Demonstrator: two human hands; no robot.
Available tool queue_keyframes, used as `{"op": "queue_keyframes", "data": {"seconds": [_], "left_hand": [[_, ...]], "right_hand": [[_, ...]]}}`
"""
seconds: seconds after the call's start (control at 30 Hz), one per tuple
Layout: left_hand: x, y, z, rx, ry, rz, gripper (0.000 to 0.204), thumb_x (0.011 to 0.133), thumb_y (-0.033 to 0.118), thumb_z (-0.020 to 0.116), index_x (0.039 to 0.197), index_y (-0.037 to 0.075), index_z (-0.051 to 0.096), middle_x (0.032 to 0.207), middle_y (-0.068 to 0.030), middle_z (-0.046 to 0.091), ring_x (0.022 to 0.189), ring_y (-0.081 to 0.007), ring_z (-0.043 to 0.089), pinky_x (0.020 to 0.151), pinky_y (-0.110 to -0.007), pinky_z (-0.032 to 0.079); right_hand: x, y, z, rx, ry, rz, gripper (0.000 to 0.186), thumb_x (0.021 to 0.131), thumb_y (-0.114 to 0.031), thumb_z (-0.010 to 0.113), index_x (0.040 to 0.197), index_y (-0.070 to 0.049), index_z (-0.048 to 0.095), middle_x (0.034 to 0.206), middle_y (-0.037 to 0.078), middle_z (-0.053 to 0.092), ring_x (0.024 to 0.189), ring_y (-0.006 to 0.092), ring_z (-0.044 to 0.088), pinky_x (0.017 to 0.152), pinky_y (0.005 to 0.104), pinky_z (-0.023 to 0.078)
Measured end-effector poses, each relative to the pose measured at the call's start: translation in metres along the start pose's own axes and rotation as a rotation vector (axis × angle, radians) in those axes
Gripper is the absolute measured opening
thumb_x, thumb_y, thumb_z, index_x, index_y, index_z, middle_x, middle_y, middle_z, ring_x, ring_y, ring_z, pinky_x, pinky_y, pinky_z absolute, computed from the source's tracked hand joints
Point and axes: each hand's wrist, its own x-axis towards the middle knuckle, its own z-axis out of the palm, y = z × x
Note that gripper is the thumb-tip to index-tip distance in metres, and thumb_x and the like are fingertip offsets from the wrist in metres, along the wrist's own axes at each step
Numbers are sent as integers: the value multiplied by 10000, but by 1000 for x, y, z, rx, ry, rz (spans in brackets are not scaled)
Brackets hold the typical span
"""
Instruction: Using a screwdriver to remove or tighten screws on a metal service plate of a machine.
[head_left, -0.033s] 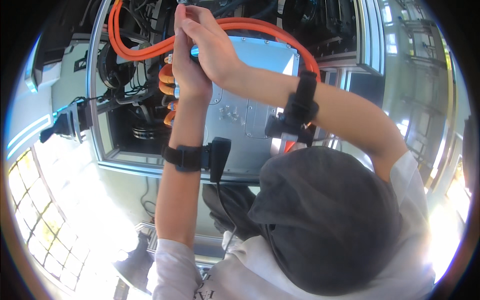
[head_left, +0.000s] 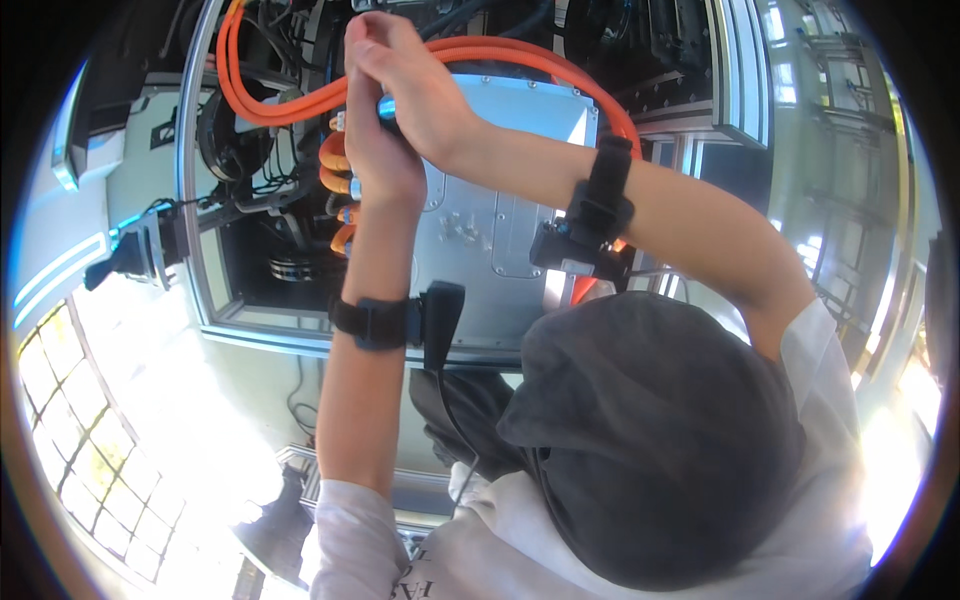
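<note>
My left hand [head_left: 378, 150] and my right hand [head_left: 425, 100] meet over the far left side of a silver metal box [head_left: 455, 290]. Their fingertips press together at the top of the view, and whatever lies between them is hidden. Behind the hands passes a pair of thick orange cables [head_left: 545, 62]. A blue cylindrical fitting [head_left: 386, 106] shows partly between my wrists. Along the box's left side are orange cable connectors [head_left: 336, 168], partly covered by my left forearm. Several small loose pieces [head_left: 462, 232] lie on the box's top, too small to name.
An aluminium profile frame [head_left: 262, 338] surrounds the box and dark machinery. Left of the box are black wiring and a round black part [head_left: 232, 135]. Both my wrists wear strapped black devices [head_left: 438, 325], the left with a cable. A dark cap [head_left: 650, 440] blocks the lower right.
Both hands have shifted slightly toward me, still together. A small metallic part visible beyond the fingertips before is no longer distinct there.
</note>
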Motion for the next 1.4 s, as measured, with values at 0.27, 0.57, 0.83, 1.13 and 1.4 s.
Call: {"op": "queue_keyframes", "data": {"seconds": [0.27, 0.57, 0.83, 1.13, 1.4], "left_hand": [[-34, -12, -31, -136, 151, 26, 584, 982, 489, 268, 1361, 49, 331, 1320, -78, 433, 1240, -212, 406, 1041, -352, 309], [-11, -29, -53, -244, -130, 37, 283, 972, 255, 340, 1148, 55, 438, 988, 16, 468, 939, -63, 415, 864, -203, 316], [-10, 10, -72, 1017, -354, 262, 97, 860, 5, 540, 955, -17, 542, 890, 19, 520, 749, -55, 453, 650, -203, 386], [-1, 12, -76, 984, -356, 341, 182, 756, 66, 734, 882, -34, 651, 736, -65, 647, 675, -96, 592, 659, -244, 457], [-10, -4, -41, 740, -26, 349, 325, 702, 49, 785, 961, -68, 627, 872, -72, 680, 806, -113, 626, 766, -285, 501]], "right_hand": [[23, -21, 12, -672, -496, -128, 449, 901, -454, 474, 899, -29, 617, 939, 92, 577, 803, 219, 585, 755, 323, 469], [-11, -112, -2, -1528, -569, -101, 473, 883, -504, 446, 878, -101, 694, 801, 138, 652, 789, 296, 653, 643, 407, 521], [2, -135, 3, -1477, -1047, -192, 223, 778, -204, 651, 797, 16, 619, 774, 130, 633, 743, 299, 658, 580, 398, 530], [9, -135, -25, -1320, -1073, -659, 300, 827, -243, 572, 957, 27, 576, 935, 164, 606, 832, 294, 619, 675, 392, 496], [3, -136, -3, -1488, -912, -389, 282, 798, -224, 587, 932, 24, 583, 882, 156, 605, 790, 299, 627, 654, 403, 499]]}}
